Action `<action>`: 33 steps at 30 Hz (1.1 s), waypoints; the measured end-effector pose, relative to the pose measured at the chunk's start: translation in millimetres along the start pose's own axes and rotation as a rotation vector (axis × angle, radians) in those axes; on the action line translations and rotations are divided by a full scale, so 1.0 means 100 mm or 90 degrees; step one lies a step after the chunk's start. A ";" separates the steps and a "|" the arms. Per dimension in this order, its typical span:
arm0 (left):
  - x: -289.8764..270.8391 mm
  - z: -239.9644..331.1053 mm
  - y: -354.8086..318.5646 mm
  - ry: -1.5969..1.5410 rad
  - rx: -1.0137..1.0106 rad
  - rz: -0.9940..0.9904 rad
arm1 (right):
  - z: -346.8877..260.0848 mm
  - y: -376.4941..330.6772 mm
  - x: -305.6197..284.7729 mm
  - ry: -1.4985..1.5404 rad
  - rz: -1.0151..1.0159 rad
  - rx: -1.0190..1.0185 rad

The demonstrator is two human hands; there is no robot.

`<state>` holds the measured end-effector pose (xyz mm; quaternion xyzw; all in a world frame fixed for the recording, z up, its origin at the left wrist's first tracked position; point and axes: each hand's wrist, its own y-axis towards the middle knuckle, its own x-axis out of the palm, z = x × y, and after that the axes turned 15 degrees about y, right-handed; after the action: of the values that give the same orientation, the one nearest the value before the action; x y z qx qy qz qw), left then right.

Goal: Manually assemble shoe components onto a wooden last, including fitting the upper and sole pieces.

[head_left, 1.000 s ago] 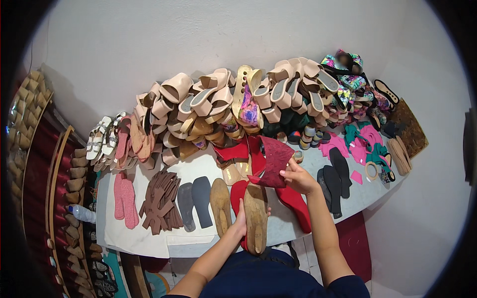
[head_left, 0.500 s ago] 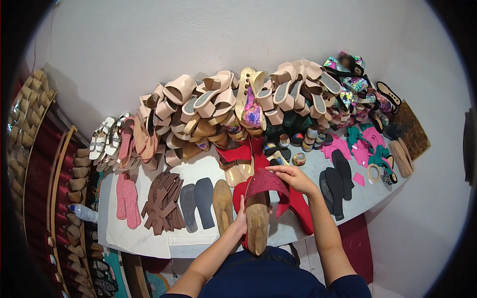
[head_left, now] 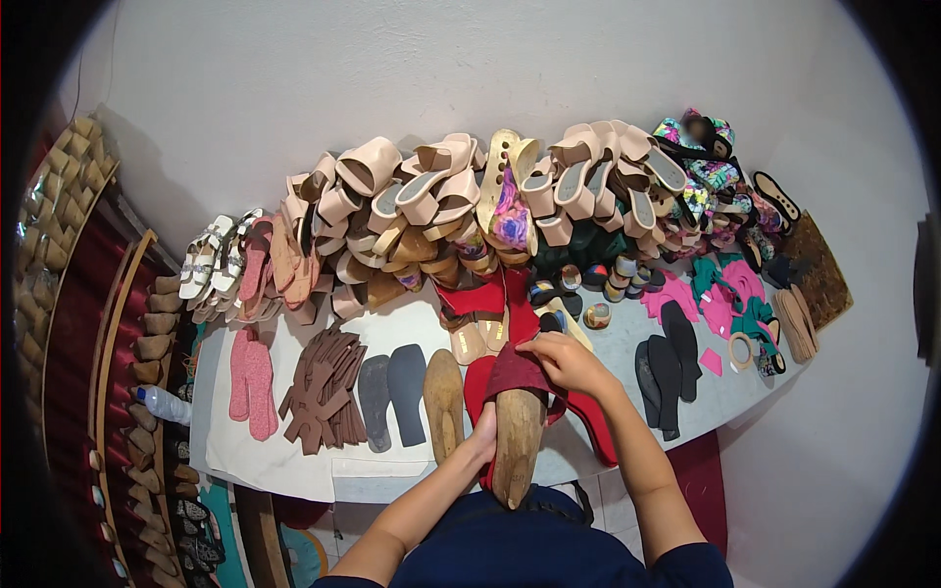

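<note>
My left hand (head_left: pixel 482 438) is wrapped around the left side of a wooden shoe last (head_left: pixel 518 443), which points toward me with its narrow end near my body. A dark red shoe upper (head_left: pixel 514 371) lies over the far part of the last. My right hand (head_left: pixel 570 365) is closed with bent fingers at the upper's far right edge, pinching it. Beneath and beside the last are bright red wedge soles (head_left: pixel 592 423). A second wooden shoe last (head_left: pixel 443 404) rests on the table, just left of my left hand.
Beige sandals (head_left: pixel 421 191) are heaped along the wall. Brown straps (head_left: pixel 328 397), grey insoles (head_left: pixel 405 387), pink insoles (head_left: pixel 257 387) and black soles (head_left: pixel 676 353) lie on the table (head_left: pixel 265 461). A rack of lasts (head_left: pixel 152 348) stands at left; tape rolls (head_left: pixel 598 316) sit beyond my right hand.
My right hand's outstretched fingers have bent to pinch the upper's edge. The last has turned to show its rounded side, and the upper sits lower around it.
</note>
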<state>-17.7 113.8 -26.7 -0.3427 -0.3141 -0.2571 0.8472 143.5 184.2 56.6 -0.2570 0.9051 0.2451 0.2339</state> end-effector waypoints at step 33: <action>-0.29 -0.29 0.00 0.091 0.051 0.086 | 0.11 -0.70 0.54 0.108 0.361 0.270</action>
<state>-27.0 98.1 -63.9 -0.3095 -0.2394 -0.2107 0.8958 146.9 119.5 -4.1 0.0392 0.9872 0.0853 0.1288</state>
